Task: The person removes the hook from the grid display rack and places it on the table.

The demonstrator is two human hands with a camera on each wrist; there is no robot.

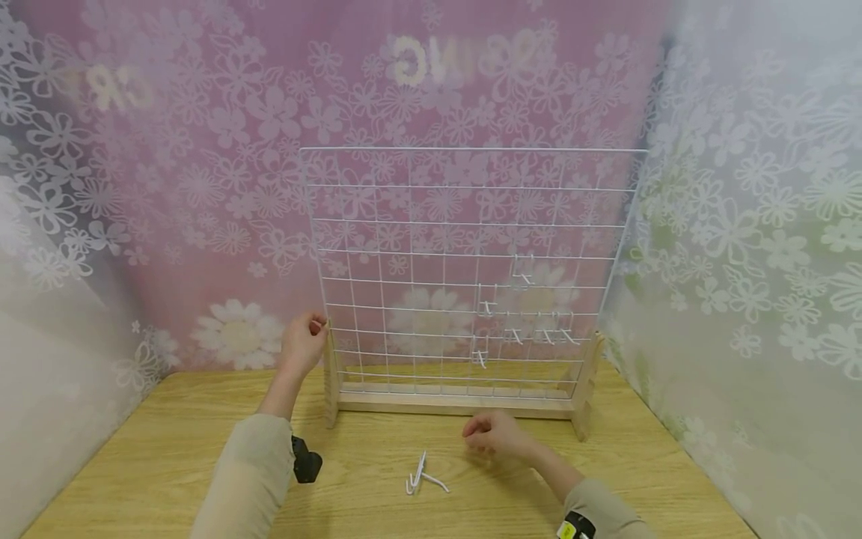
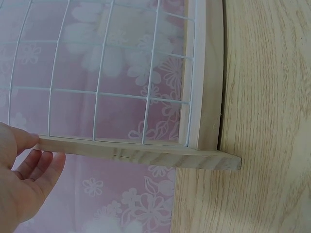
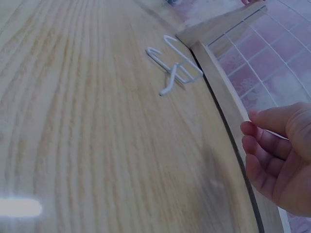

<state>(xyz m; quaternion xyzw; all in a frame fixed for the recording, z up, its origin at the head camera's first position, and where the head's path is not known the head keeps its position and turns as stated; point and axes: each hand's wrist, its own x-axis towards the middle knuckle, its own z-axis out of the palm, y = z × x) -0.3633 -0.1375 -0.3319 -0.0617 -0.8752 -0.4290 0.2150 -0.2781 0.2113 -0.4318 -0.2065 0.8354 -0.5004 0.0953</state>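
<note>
A white wire grid panel (image 1: 444, 224) stands upright in a wooden stand (image 1: 458, 406). My left hand (image 1: 304, 344) pinches the top end of the stand's left post (image 2: 121, 150) between thumb and fingers, beside the wire edge. Low in front of the stand hovers my right hand (image 1: 501, 436), its fingers loosely curled with nothing between them. To its left, a loose white wire hook (image 1: 421, 474) lies on the table; the right wrist view shows the same hook (image 3: 174, 73) with its bent prong. Several more hooks hang on the grid, including one upper hook (image 1: 522, 271) and one lower hook (image 1: 480, 353).
The wood-grain table (image 1: 377, 457) carries the stand near its back edge. A flower-patterned pink curtain (image 1: 202, 187) hangs behind, and a pale curtain (image 1: 761, 224) closes off the right side. The stand's right post (image 1: 587, 385) rises beyond my right hand.
</note>
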